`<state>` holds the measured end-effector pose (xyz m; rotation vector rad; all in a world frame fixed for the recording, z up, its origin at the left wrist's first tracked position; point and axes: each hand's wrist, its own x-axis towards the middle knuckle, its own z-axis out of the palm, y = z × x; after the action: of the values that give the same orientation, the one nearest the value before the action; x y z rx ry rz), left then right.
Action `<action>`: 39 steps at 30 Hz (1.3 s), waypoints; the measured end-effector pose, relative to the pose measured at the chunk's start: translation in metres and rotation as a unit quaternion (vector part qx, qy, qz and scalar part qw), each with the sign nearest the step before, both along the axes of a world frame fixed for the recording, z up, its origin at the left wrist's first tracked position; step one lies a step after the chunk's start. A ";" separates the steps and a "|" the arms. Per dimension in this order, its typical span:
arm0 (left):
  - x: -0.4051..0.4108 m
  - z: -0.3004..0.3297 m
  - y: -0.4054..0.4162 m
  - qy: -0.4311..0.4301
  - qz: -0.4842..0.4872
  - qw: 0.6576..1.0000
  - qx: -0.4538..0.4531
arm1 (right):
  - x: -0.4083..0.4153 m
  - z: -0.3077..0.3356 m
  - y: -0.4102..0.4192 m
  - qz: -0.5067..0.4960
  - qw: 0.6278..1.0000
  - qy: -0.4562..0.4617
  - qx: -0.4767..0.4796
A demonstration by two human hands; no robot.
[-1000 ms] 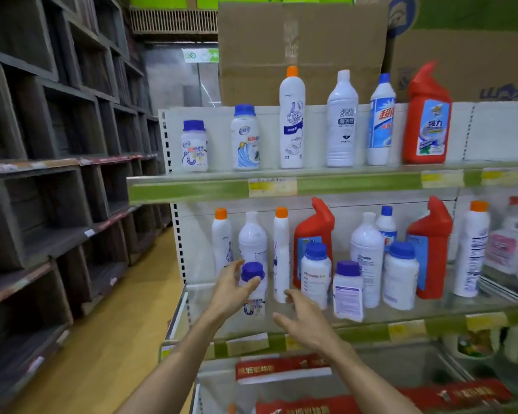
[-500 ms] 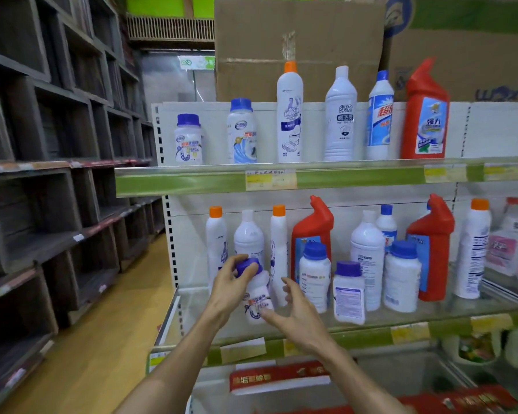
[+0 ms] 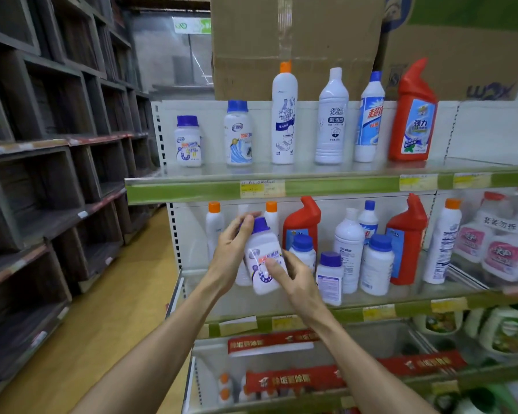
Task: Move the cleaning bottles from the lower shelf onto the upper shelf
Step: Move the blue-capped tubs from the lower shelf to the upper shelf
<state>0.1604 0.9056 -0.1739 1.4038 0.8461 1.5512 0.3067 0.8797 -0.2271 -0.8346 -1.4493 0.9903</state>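
Observation:
A small white bottle with a purple cap [image 3: 262, 258] hangs tilted in the air in front of the lower shelf [image 3: 401, 309]. My left hand [image 3: 232, 255] grips its upper part from the left, fingers curled by the cap. My right hand [image 3: 293, 277] holds its lower part, thumb pressed on the label. Several cleaning bottles stand on the lower shelf behind, among them a red angled-neck bottle [image 3: 302, 224] and a purple-capped jar [image 3: 329, 277]. The upper shelf [image 3: 326, 186] carries a row of several bottles, with a matching purple-capped bottle [image 3: 188, 141] at its left end.
Cardboard boxes [image 3: 296, 40] sit on top behind the upper row. Pink-labelled packs [image 3: 491, 249] fill the lower shelf's right side. Dark wooden cubby shelving [image 3: 42, 174] lines the left, across a yellow floor aisle [image 3: 102, 324]. Bare upper-shelf space lies right of the red bottle [image 3: 413, 115].
The purple-capped bottle has left the lower shelf and risen, tilted, in both my hands. My right hand has closed onto its lower part.

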 end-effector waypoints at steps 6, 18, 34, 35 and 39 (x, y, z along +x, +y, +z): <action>-0.004 0.119 -0.025 -0.016 0.005 1.000 -0.005 | -0.003 0.115 -0.015 0.026 0.999 0.009 0.021; -0.070 0.216 -0.031 0.042 0.025 0.998 0.043 | -0.051 0.218 0.024 0.171 0.983 -0.062 -0.032; -0.188 0.182 0.031 0.139 0.190 0.969 0.077 | -0.151 0.234 0.143 0.040 0.983 -0.177 -0.006; -0.191 0.178 0.033 0.145 0.187 0.969 0.076 | -0.154 0.231 0.147 0.034 0.983 -0.182 -0.009; -0.198 0.168 0.041 0.145 0.162 0.973 0.073 | -0.166 0.226 0.163 0.014 0.982 -0.188 -0.013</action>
<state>-0.0376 0.9466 -0.0054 1.6913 1.2066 1.7019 0.1404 1.0430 -0.0012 -1.0643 -1.7739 0.9042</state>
